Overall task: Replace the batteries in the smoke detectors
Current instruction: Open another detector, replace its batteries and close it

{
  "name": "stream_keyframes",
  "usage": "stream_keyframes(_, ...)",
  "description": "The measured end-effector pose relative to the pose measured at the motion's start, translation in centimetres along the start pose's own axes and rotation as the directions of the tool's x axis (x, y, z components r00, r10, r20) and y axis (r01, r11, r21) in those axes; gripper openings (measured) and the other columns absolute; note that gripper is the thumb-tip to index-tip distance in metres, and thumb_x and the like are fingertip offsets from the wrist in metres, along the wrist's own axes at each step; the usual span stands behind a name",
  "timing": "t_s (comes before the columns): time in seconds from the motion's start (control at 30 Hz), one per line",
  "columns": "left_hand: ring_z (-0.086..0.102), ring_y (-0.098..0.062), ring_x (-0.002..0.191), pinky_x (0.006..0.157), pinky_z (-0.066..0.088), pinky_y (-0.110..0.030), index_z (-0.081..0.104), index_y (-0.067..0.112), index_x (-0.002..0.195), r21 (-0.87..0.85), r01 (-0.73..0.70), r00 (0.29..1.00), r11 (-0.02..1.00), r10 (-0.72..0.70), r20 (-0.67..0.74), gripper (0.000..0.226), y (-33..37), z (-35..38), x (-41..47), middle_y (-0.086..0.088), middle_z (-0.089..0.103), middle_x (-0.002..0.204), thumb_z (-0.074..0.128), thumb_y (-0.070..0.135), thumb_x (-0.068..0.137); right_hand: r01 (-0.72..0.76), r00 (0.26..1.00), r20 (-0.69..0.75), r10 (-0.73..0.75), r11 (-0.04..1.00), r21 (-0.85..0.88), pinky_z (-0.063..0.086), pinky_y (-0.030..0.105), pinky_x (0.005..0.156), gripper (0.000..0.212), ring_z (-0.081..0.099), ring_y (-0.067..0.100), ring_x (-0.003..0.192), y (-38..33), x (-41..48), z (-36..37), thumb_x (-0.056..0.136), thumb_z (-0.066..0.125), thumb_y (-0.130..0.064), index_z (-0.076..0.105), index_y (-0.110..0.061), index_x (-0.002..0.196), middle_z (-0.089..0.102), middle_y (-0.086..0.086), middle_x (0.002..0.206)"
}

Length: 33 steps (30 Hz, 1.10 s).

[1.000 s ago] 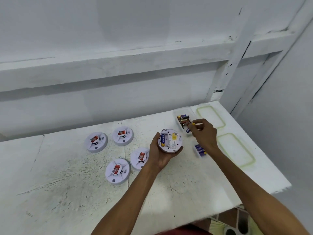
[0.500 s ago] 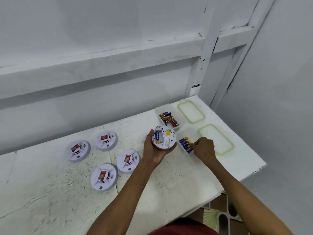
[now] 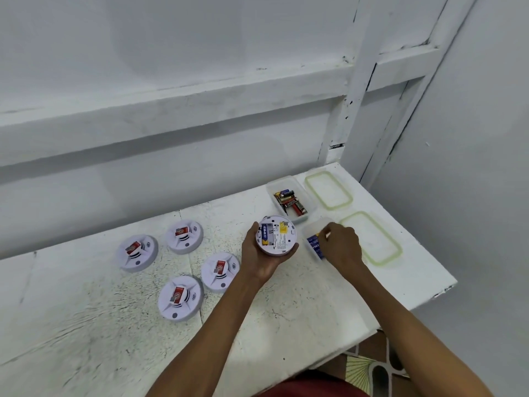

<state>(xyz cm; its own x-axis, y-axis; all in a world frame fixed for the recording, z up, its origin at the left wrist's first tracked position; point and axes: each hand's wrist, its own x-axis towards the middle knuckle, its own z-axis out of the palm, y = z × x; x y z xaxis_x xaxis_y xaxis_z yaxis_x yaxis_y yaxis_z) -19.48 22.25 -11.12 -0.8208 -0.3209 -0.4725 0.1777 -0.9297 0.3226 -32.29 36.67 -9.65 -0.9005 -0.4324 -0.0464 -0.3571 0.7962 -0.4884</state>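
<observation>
Left hand [image 3: 262, 257]: cups the held detector [image 3: 279, 237] from beneath, fingers curled round its rim.
Held detector: back up above the table [image 3: 86, 325], one blue battery [image 3: 264, 239] in its bay.
Right hand [image 3: 340, 246]: covers the near tub [image 3: 310, 228] and its blue cells [image 3: 315, 247]; the fingers curl down, but I cannot tell whether they pinch one.
Around: far tub [image 3: 282, 180] of mixed batteries [image 3: 290, 203], two lids [image 3: 328, 190] [image 3: 372, 239] to the right, four detectors [image 3: 137, 253] [image 3: 184, 236] [image 3: 220, 272] [image 3: 180, 298] to the left.

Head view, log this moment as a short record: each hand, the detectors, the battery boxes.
held detector: in left hand, back up, one fitted battery, blue
right hand: fingers in near box at blue batteries; grip unclear
other detectors: four on table, red labels up
far box: mixed loose batteries
lids: two, right of the boxes
</observation>
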Motion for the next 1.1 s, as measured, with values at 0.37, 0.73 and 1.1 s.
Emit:
stream_keyframes(0.37, 0.059, -0.035, 0.115, 0.095, 0.046, -0.056, 0.064, 0.014, 0.128, 0.021, 0.02, 1.0, 1.0, -0.02, -0.022, 0.042, 0.3, -0.3, 0.3, -0.018, 0.074, 0.114, 0.047, 0.043, 0.103, 0.597, 0.799, -0.009, -0.602, 0.79, 0.137, 0.04, 0.026, 0.08, 0.024, 0.049, 0.019, 0.101, -7.0, 0.2, 1.0, 0.08, 0.078, -0.027, 0.072, -0.014, 0.099, 0.064, 0.002, 0.105)
stream_keyframes(0.73, 0.052, -0.036, 0.131, 0.095, 0.047, -0.055, 0.061, 0.014, 0.133, 0.034, 0.024, 0.998, 0.999, -0.022, -0.054, 0.046, 1.1, -0.9, 0.5, -0.017, 0.064, 0.132, 0.048, 0.047, 0.103, 0.78, 0.626, 0.085, -0.775, 0.619, -0.097, 0.048, 0.036, 0.072, 0.031, 0.052, 0.028, 0.097, -8.3, 0.9, 1.4, 0.079, 0.075, -0.035, 0.071, -0.013, 0.1, 0.065, 0.005, 0.104)
stream_keyframes(1.1, 0.077, -0.023, 0.08, 0.067, 0.062, -0.039, 0.082, 0.012, 0.076, 0.011, -0.049, 0.999, 0.999, 0.048, 0.019, 0.06, 0.2, -0.8, -0.3, -0.011, 0.075, 0.081, 0.036, 0.025, 0.111, 0.833, 0.494, 0.114, -0.862, 0.431, -0.348, 0.044, 0.028, 0.045, 0.019, 0.062, 0.023, 0.059, -9.2, -0.9, 3.1, 0.087, 0.06, -0.03, 0.068, -0.021, 0.102, 0.067, 0.001, 0.072)
